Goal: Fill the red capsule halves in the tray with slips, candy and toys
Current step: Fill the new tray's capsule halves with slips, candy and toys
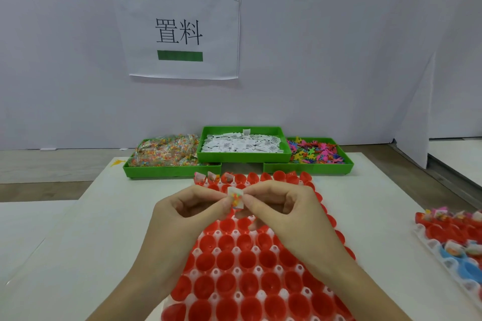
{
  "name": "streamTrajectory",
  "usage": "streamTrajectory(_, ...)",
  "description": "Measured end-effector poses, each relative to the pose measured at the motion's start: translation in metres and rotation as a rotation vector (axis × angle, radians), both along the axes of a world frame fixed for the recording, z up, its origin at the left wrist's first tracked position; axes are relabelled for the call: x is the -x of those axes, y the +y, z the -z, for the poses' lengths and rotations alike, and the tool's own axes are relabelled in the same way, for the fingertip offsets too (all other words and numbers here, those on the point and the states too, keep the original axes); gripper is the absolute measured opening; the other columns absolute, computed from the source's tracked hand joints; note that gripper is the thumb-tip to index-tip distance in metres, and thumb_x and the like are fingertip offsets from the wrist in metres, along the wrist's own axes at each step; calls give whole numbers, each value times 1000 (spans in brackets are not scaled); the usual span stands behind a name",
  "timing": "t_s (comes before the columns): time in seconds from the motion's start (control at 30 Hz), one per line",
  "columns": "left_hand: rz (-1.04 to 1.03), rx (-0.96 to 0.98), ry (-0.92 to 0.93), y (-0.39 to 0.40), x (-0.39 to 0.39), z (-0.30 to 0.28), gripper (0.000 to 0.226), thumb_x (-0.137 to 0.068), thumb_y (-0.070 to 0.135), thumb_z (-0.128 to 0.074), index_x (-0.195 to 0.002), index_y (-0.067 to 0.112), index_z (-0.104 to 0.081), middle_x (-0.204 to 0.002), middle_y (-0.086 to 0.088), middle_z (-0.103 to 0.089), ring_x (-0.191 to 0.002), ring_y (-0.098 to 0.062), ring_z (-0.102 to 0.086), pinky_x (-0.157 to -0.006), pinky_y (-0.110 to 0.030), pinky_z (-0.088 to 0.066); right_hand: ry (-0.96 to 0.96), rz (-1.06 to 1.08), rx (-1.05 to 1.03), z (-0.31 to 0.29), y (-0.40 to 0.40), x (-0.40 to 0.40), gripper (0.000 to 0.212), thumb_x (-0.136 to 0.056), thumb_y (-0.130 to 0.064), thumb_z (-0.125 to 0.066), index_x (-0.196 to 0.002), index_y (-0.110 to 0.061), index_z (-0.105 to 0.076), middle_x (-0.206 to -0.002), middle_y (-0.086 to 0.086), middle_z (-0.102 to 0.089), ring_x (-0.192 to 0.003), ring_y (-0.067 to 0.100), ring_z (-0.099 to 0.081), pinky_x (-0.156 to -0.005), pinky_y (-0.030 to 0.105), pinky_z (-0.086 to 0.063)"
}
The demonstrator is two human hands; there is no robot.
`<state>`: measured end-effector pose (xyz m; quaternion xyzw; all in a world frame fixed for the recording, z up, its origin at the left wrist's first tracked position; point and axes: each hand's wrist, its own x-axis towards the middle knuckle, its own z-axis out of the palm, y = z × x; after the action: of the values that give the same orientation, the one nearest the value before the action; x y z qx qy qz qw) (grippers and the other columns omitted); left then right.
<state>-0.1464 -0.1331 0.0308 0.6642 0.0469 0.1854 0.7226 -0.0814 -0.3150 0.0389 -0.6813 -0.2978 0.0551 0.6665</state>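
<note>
Pale grey wall with taped paper sign, white tabletop below.

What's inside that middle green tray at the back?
The middle green plastic tray holds a heap of small white printed paper slips. Whatever lies beneath the top layer is covered, and the print is too small to read.

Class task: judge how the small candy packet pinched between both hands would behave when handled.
The candy packet probably weighs little: fingertips of the left hand and right hand alone hold it. Its clear film looks floppy and perhaps slippery.
</note>
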Motion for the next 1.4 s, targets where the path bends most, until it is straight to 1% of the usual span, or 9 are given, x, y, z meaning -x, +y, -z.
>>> streamTrajectory(0.33, 121, -148, 22, -1, 2, 1, 23, -81, 34, -80, -103, 28, -81, -102, -1, -80, -100, -16, -76, -90, -25, -60, -5, 33, 42, 3, 0, -1, 8, -90, -12, -76, -98, -11, -78, -85, 4, -79, -78, 18, -76, -73, 24, -60)
streamTrajectory(0.5, 50, -125, -9, 4, 2, -1, 19, -75, 32, -82, -92, 25, -84, -90, -5, -80, -85, -19, -78, -77, -18, -58, -22, -35, 106, -5, -3, -10, 10, -95, -20, -71, -99, -12, -77, -85, 8, -77, -78, 25, -76, -72, 30, -62)
streamTrajectory(0.63, -14, -118, -32, 15, -2, -4, 18, -70, 33, -83, -87, 26, -84, -88, -3, -80, -81, -15, -77, -71, -13, -56, -96, 241, 111, -17, -18, -74, 16, -101, -13, -61, -98, -12, -77, -79, 5, -77, -72, 21, -75, -62, 23, -58)
streamTrajectory(0.73, -39, -111, -39, 18, -4, -2, 15, -73, 30, -83, -87, 25, -83, -86, -4, -80, -80, -16, -77, -71, -14, -57, -53, 538, 246, -13, -42, -146, 18, -101, -7, -57, -104, -4, -75, -77, 6, -75, -71, 21, -72, -64, 26, -59)
streamTrajectory(0.87, -55, -111, -33, 23, -5, 0, 11, -75, 26, -83, -86, 25, -83, -85, -5, -80, -78, -17, -77, -70, -14, -56, -93, 666, 641, 10, -67, -212, 18, -98, -9, -63, -107, -2, -76, -102, 16, -76, -98, 32, -72, -95, 44, -55)
streamTrajectory(1.03, -65, -106, -23, 24, -6, 0, 9, -76, 24, -83, -85, 25, -83, -85, -4, -80, -78, -16, -77, -69, -13, -56, -140, 661, 967, 22, -60, -233, 31, -88, -34, -78, -97, -5, -81, -94, 13, -77, -78, 20, -64, -72, 31, -46)
streamTrajectory(1.13, -74, -123, -12, 27, -7, 0, 7, -79, 23, -82, -86, 25, -83, -85, -4, -80, -79, -16, -77, -70, -14, -57, -73, 660, 1116, 19, -51, -238, 50, -79, -45, -82, -105, -3, -77, -97, 13, -76, -84, 19, -65, -79, 35, -53)
streamTrajectory(1.27, -78, -114, -7, 29, -7, 0, 7, -80, 20, -82, -86, 23, -83, -86, -4, -80, -80, -17, -77, -70, -14, -57, -7, 655, 1129, 19, -51, -244, 55, -80, -45, -82, -112, -2, -72, -107, 12, -75, -105, 24, -68, -86, 34, -53)
streamTrajectory(1.4, -75, -118, 4, 30, -8, 0, 7, -79, 22, -83, -86, 25, -83, -86, -4, -80, -81, -18, -77, -71, -15, -57, -74, 685, 1022, 22, -56, -242, 28, -88, -21, -78, -100, 4, -78, -101, 17, -77, -98, 28, -70, -82, 37, -56)
